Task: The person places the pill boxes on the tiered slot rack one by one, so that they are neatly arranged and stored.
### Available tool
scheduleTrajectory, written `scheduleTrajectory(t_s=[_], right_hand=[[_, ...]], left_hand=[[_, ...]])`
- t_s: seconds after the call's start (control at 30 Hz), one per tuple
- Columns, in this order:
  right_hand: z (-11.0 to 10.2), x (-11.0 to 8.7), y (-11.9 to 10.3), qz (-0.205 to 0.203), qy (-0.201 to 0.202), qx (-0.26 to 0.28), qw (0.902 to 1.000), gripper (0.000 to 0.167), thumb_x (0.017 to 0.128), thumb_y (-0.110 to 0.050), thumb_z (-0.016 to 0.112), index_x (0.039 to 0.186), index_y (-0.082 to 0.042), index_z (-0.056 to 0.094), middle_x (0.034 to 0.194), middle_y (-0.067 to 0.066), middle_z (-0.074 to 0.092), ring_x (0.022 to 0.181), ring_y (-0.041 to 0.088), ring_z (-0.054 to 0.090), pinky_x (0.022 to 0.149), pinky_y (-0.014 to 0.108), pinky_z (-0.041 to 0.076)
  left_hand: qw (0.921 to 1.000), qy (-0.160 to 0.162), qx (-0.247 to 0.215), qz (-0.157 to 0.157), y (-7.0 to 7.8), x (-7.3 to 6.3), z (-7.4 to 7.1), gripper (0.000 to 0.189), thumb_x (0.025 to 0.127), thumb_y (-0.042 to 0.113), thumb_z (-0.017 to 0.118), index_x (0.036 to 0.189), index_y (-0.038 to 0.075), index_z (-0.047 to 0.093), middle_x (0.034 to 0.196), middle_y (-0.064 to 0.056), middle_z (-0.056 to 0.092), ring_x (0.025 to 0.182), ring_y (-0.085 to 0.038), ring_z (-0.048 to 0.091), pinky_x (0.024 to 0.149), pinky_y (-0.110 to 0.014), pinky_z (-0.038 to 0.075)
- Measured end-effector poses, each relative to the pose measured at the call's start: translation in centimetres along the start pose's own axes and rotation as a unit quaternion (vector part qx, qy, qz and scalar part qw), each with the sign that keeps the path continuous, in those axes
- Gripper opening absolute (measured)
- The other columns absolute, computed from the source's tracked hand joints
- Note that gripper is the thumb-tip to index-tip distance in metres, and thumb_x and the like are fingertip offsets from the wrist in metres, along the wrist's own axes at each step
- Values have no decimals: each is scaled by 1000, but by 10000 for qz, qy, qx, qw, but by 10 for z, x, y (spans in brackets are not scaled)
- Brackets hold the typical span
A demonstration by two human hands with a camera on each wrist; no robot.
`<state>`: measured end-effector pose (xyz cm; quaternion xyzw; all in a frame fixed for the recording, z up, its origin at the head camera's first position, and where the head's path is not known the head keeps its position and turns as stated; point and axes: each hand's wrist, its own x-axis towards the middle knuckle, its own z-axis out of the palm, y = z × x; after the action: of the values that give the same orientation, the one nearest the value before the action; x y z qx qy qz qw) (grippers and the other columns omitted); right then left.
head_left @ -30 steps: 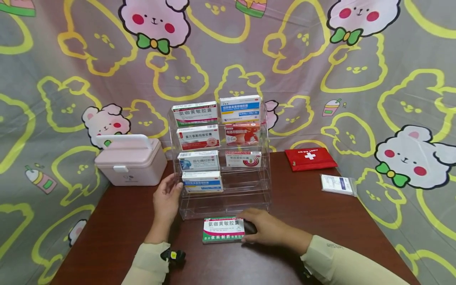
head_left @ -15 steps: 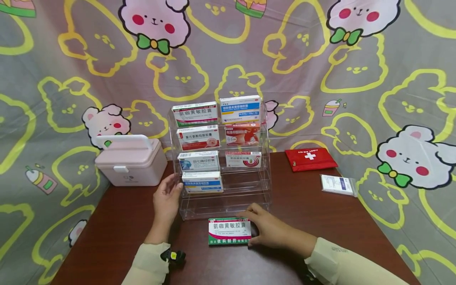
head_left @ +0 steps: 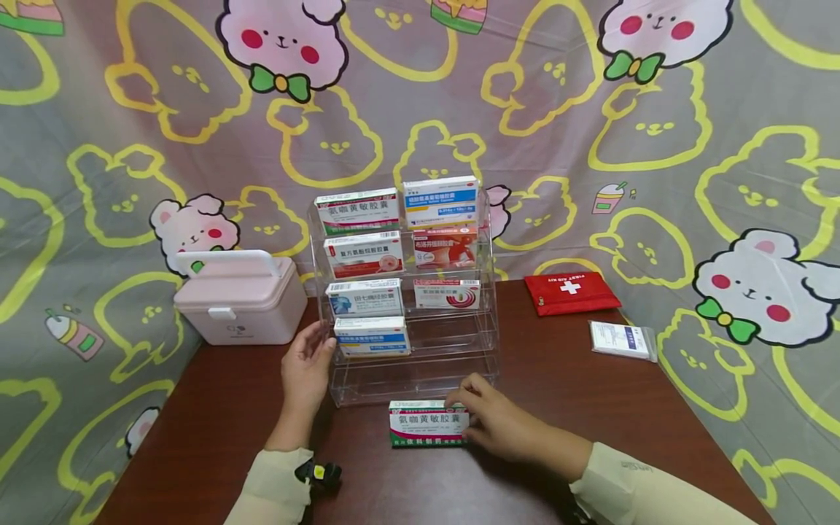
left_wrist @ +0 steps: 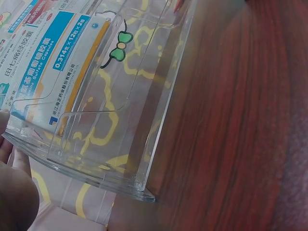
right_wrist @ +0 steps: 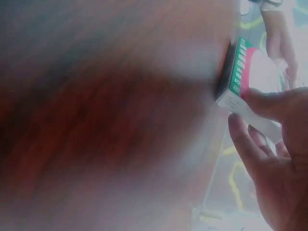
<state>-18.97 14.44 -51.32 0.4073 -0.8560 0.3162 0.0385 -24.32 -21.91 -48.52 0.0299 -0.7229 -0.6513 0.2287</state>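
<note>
My right hand [head_left: 495, 419] holds a green-and-white medicine box [head_left: 426, 426] by its right end, in front of the rack. The right wrist view shows the thumb on the printed face of this medicine box [right_wrist: 255, 72] and the other fingers at its end and back. The box's front is tilted up toward the head camera. My left hand [head_left: 307, 368] grips the left side edge of a clear acrylic display rack [head_left: 413, 375], beside a blue-and-white medicine box [head_left: 372, 339]. In the left wrist view, the thumb and fingers lie at the rack's side panel [left_wrist: 86, 173].
Several medicine boxes stand on the rack's upper tiers, among them an orange-red one [head_left: 446, 249]. A pink lidded case [head_left: 246, 306] is at the left. On the right lie a red first aid pouch [head_left: 572, 293] and a white packet in clear plastic [head_left: 620, 340]. A patterned curtain surrounds the table.
The green-and-white box has moved to the right with my right hand and turned more upright, so its top side shows. My left hand has stayed at the rack.
</note>
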Motion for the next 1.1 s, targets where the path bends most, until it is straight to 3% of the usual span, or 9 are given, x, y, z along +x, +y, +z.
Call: scheduleTrajectory(t_s=[0.23, 0.37, 0.63, 0.8, 0.97, 1.1], right_hand=[[-12, 1, 2, -610, 604, -364, 9956, 45, 87, 5, 85, 124, -17, 72, 119, -2, 59, 102, 10, 64, 83, 22, 62], [-31, 6, 1, -455, 857, -256, 9950, 44, 87, 7, 85, 121, -18, 73, 121, -2, 62, 104, 11, 65, 81, 22, 63], [-85, 28, -4, -84, 1745, -57, 9846, 45, 86, 8, 86, 120, -18, 74, 123, 2, 66, 85, 9, 68, 73, 25, 67], [-109, 39, -1, 14, 2222, -495, 9737, 38, 88, 6, 86, 117, -17, 75, 121, 2, 67, 93, 12, 67, 75, 28, 68], [-127, 50, 2, -80, 2513, -927, 9634, 35, 88, 4, 86, 115, -14, 74, 120, 4, 67, 105, 18, 64, 79, 39, 68], [-133, 57, 8, -307, 2465, -1170, 9616, 33, 89, 5, 85, 116, -12, 76, 122, 6, 68, 111, 22, 66, 86, 45, 68]], left_hand=[[10000, 20, -41, 69, 1, 0, 0, 44, 103, 2, 74, 145, -3, 64, 149, -23, 66, 122, 3, 64, 106, -8, 51], [9999, 26, -48, 89, 1, 1, 0, 44, 103, 2, 74, 145, -4, 64, 149, -24, 66, 122, 3, 64, 106, -8, 52], [10000, -4, 10, 61, 1, 2, -1, 45, 103, 5, 75, 145, -2, 64, 149, -22, 67, 128, -7, 65, 107, -8, 51], [10000, -25, -2, 46, -2, 0, 0, 44, 103, 3, 74, 145, -3, 64, 149, -23, 66, 126, -2, 65, 107, -8, 51], [9999, 12, -59, 114, -4, -1, 1, 43, 102, 0, 73, 144, -5, 63, 148, -26, 66, 121, 6, 64, 106, -7, 51], [10000, 41, 40, 61, -2, 0, 0, 43, 102, 1, 74, 144, -3, 64, 148, -24, 67, 130, -10, 66, 105, -7, 51]])
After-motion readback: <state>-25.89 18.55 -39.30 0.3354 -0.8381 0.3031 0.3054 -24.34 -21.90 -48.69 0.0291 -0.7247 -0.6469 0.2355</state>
